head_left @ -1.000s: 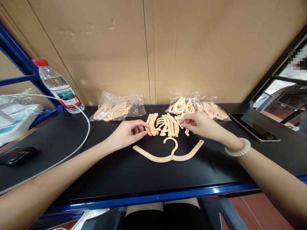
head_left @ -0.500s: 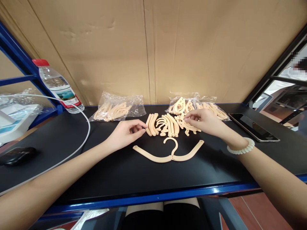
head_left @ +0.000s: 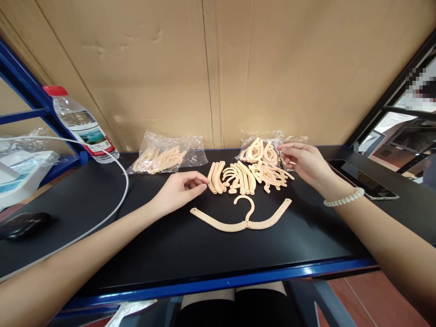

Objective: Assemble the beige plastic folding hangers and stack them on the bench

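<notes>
A pale beige hanger (head_left: 221, 223) lies on the black tabletop, its two curved arms spread and its hook pointing away from me. Behind it are several loose curved hanger arms (head_left: 217, 177), with thin hooks (head_left: 231, 175) and a heap of mixed hanger parts (head_left: 270, 176) to the right. My left hand (head_left: 182, 190) rests beside the leftmost arms, fingers loosely bent and apart, with nothing seen in it. Raised near the right-hand bags is my right hand (head_left: 301, 163), its fingers half bent and apart; I see nothing held.
Clear bags of hanger parts lie at the back left (head_left: 163, 156) and back right (head_left: 260, 150). A phone (head_left: 364, 179) is at the right. On the left are a water bottle (head_left: 83, 127), a white cable (head_left: 121, 190) and a black mouse (head_left: 25, 225). Cardboard (head_left: 153, 68) walls the back.
My right hand has moved right and slightly up, off the heap of hanger parts, uncovering more of it. My left hand and the hanger have stayed in place.
</notes>
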The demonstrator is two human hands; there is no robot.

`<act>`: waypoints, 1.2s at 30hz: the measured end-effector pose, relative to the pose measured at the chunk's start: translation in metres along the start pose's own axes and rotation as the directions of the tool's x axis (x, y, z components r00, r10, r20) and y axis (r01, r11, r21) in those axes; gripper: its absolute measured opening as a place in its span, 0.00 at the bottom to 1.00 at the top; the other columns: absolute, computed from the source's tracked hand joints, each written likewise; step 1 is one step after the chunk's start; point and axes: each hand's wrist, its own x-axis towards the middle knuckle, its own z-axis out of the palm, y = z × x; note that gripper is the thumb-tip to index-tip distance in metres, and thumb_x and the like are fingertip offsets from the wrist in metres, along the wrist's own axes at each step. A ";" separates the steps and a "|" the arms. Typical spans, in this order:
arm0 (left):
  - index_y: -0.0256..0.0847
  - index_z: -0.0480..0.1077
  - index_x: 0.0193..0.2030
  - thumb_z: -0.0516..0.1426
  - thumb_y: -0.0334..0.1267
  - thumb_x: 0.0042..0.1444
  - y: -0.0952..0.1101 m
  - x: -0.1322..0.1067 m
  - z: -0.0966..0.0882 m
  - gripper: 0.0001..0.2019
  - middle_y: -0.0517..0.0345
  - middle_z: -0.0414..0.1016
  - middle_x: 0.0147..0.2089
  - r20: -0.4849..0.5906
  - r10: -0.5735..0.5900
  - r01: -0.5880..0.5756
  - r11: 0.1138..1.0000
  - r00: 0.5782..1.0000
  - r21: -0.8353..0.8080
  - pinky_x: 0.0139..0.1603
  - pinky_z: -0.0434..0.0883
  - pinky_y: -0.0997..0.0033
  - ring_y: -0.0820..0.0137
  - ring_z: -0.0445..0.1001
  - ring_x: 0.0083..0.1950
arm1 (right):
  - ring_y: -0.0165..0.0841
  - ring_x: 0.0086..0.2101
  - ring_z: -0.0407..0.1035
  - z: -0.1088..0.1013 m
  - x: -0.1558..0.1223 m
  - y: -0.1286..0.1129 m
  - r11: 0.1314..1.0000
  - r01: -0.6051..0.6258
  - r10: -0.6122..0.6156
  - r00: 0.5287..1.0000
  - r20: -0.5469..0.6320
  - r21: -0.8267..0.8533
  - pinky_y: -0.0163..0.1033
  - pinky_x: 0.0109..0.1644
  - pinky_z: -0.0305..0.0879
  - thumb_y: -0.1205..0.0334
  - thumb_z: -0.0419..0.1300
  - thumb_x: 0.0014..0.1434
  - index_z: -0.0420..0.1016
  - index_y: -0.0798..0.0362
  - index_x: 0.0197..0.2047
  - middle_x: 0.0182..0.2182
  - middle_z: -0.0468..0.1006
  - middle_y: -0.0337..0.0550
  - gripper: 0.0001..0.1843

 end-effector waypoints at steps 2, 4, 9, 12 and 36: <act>0.38 0.76 0.40 0.59 0.42 0.53 0.000 0.001 0.000 0.12 0.57 0.75 0.31 0.009 0.001 -0.001 1.000 1.000 0.003 0.27 0.67 0.76 0.72 0.70 0.28 | 0.25 0.22 0.58 0.001 0.000 0.003 1.000 -0.004 0.003 1.000 0.018 0.024 0.32 0.21 0.52 0.66 0.67 0.44 0.79 0.55 0.29 0.22 0.68 0.39 0.06; 0.37 0.76 0.40 0.58 0.42 0.53 0.001 0.001 -0.001 0.12 0.57 0.75 0.31 0.000 0.011 -0.011 1.000 1.000 0.017 0.27 0.67 0.76 0.73 0.70 0.28 | 0.25 0.23 0.58 0.002 -0.001 0.005 0.999 -0.007 0.006 0.999 0.034 0.039 0.32 0.22 0.53 0.66 0.67 0.44 0.79 0.56 0.30 0.22 0.68 0.39 0.07; 0.38 0.77 0.39 0.58 0.41 0.56 0.016 -0.010 0.004 0.10 0.59 0.72 0.28 0.087 0.230 -0.240 0.961 0.969 0.139 0.27 0.65 0.76 0.75 0.66 0.25 | 0.25 0.23 0.59 0.006 -0.005 0.004 0.999 -0.009 0.007 0.999 0.040 0.051 0.31 0.23 0.55 0.68 0.65 0.47 0.79 0.57 0.32 0.22 0.68 0.39 0.06; 0.40 0.78 0.38 0.62 0.41 0.54 0.028 -0.022 0.011 0.09 0.59 0.72 0.31 0.208 0.368 -0.411 0.881 0.906 0.235 0.31 0.66 0.75 0.73 0.70 0.30 | 0.24 0.23 0.59 0.011 -0.011 0.001 0.999 -0.011 0.008 0.998 0.059 0.051 0.31 0.25 0.56 0.69 0.64 0.49 0.79 0.58 0.33 0.23 0.68 0.39 0.06; 0.41 0.76 0.40 0.57 0.42 0.59 0.015 -0.004 -0.011 0.10 0.58 0.78 0.35 0.102 0.235 -0.251 0.951 0.967 0.181 0.30 0.68 0.75 0.72 0.73 0.32 | 0.26 0.26 0.61 0.021 -0.029 -0.009 0.998 0.048 -0.042 0.983 0.178 -0.028 0.33 0.27 0.56 0.66 0.63 0.52 0.80 0.55 0.34 0.25 0.70 0.39 0.05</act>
